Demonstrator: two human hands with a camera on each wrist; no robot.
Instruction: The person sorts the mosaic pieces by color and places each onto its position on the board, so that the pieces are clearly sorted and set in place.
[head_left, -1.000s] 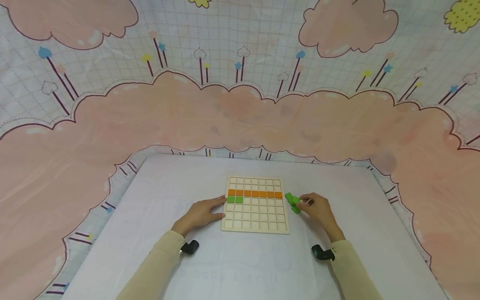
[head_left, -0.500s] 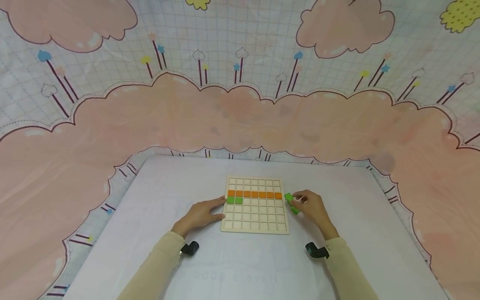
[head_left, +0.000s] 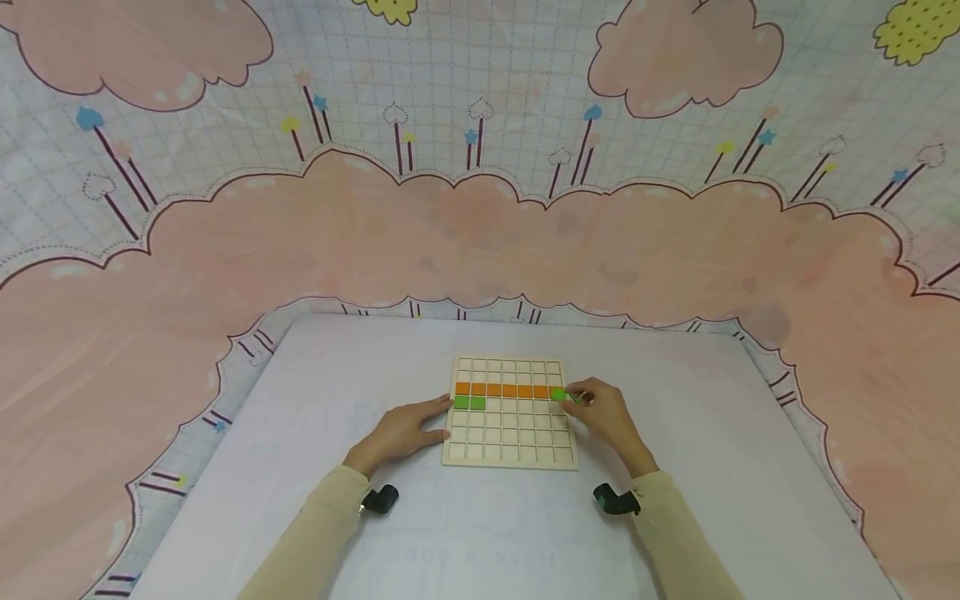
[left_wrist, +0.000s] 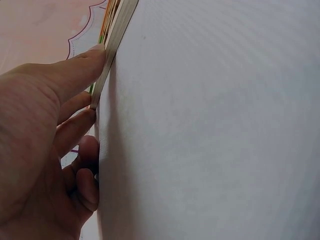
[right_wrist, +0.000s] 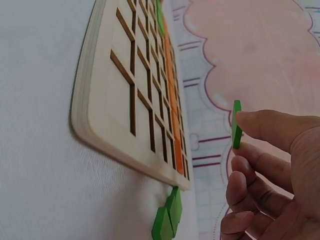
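A pale wooden grid board (head_left: 512, 437) lies flat on the white surface. Orange square tiles (head_left: 502, 391) fill one of its rows, and two green tiles (head_left: 469, 403) sit at the left end of the row just below. My left hand (head_left: 399, 428) rests against the board's left edge, thumb and fingertips touching it. Between thumb and finger my right hand (head_left: 602, 414) pinches a green tile (right_wrist: 236, 125), held above the board's right edge. Loose green tiles (right_wrist: 166, 219) lie beside the board in the right wrist view; in the head view my right hand largely hides them.
The white tabletop (head_left: 480, 525) extends around the board on every side. Behind it hangs a patterned cloth (head_left: 450, 242) with pink clouds. Black wrist cameras (head_left: 382, 499) are strapped at both cuffs.
My right hand has picked a green tile from the loose ones and moved left with it to over the board's right edge. The left hand has stayed at the board.
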